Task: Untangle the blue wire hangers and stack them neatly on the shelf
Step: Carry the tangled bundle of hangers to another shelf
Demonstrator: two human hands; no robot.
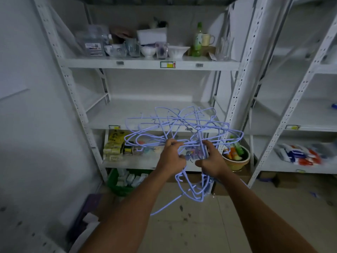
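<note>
Blue wire hangers (175,128), all knotted in one big messy bunch, are up in the air in front of the white metal shelf (145,114). Both hands hold the bunch near its middle. The left hand (171,156) is curled tight around some wires. The right hand (209,159) grips wires too. Some loops hang down below the hands, over the floor (209,225).

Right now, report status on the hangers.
Left hand, right hand both gripping hangers. Still one tangle, held before middle shelf. None stacked. Nothing blocking.
</note>
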